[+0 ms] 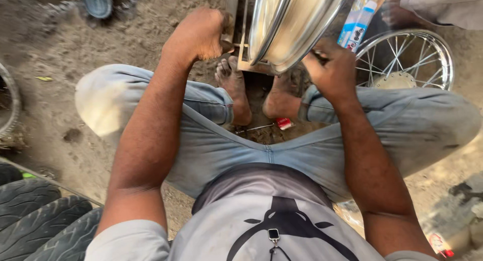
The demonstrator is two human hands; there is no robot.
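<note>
Seen from the head camera, a person sits low on bare sandy ground point(60, 54), knees spread in pale jeans, bare feet braced against the foot of a small metal stand point(246, 64) that carries a polished chrome wheel rim point(289, 24). The left hand point(198, 34) is curled into a closed fist at the stand's upright, just left of the rim; what it clasps is hidden under the knuckles. The right hand point(332, 72) is closed at the rim's lower right edge, fingers pinched on something small and dark that cannot be made out, touching or nearly touching the chrome. The rim stands tilted on the stand, between the two hands and above the feet. The work in hand looks like truing or fitting at the rim's edge; any next move would call for a steady hold on the stand while the right hand works around the edge. Behind the right forearm lies a spoked wheel point(405, 59) flat on the ground, with a blue-and-white packet point(359, 19) held upright near it and another person's foot beside. Worn tyres point(40, 215) are stacked at lower left; a small red scrap point(285, 123) lies between the feet.
</note>
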